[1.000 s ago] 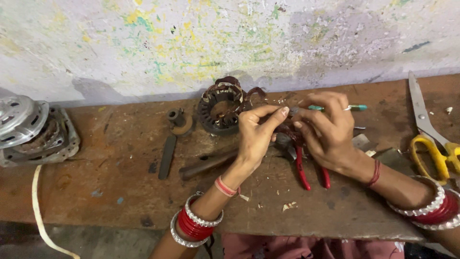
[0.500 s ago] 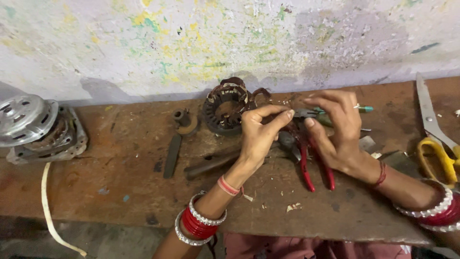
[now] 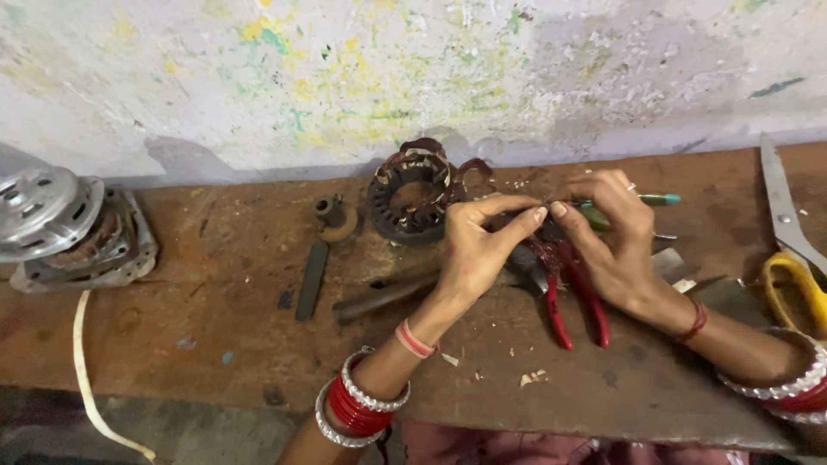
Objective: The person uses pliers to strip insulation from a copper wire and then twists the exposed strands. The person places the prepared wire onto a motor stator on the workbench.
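My left hand (image 3: 482, 245) and my right hand (image 3: 607, 237) meet fingertip to fingertip over a wooden bench (image 3: 215, 344), pinching a thin strand of copper wire (image 3: 543, 207) between thumb and forefinger. The wire runs back to a round motor stator with copper windings (image 3: 413, 194) standing near the wall, just left of my left hand. Under my right hand lie red-handled pliers (image 3: 573, 297). A green-tipped pen-like tool (image 3: 650, 200) pokes out beyond my right hand's knuckles.
A silver motor housing (image 3: 65, 228) sits at the bench's left end with a white cord (image 3: 86, 370) hanging off. A dark flat bar (image 3: 312, 280), a small metal fitting (image 3: 332, 215), a dark rod (image 3: 383, 297) and yellow-handled scissors (image 3: 788, 250) lie about. A stained wall rises behind.
Both hands stay joined on the wire with only small finger shifts. The view has drifted, so the bench objects sit slightly lower and to the right.
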